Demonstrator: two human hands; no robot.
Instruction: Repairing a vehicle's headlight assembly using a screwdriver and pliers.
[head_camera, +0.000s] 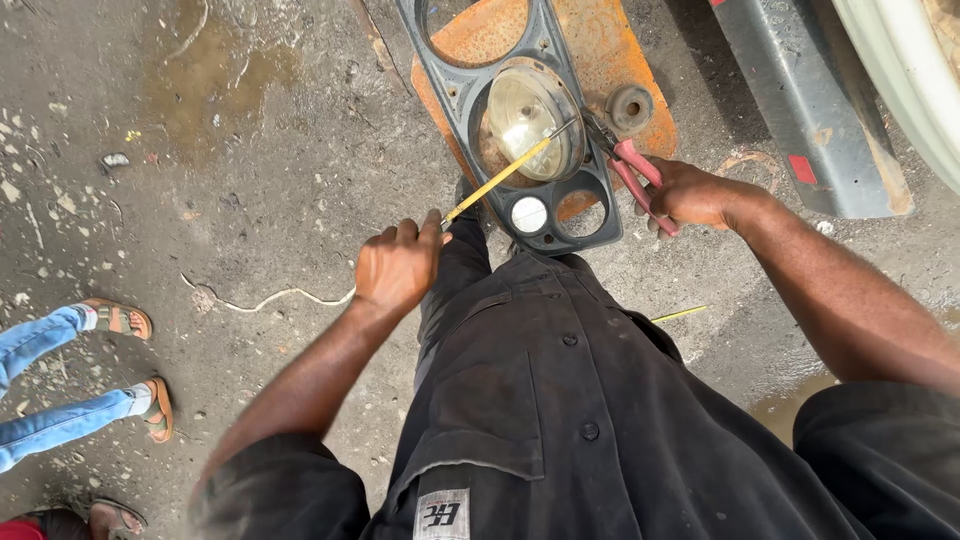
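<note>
My left hand (398, 268) grips one end of a thin yellow wire (500, 177) that runs up and right across a round headlamp (528, 122). The lamp sits in a dark plastic grille frame (560, 215) with a small white round lamp (529, 214) below it. My right hand (692, 194) squeezes red-handled pliers (630, 170), whose jaws meet the far end of the wire at the lamp's right edge. The frame leans on a rusty orange metal panel (610, 50) on the ground.
Wet, stained concrete floor (250, 150) with a thin white cord (270, 298). A bystander's legs in blue jeans and sandals (120, 320) stand at left. A grey bumper (800, 110) and pale car body (910, 70) lie at upper right. A yellow wire scrap (680, 314) lies by my leg.
</note>
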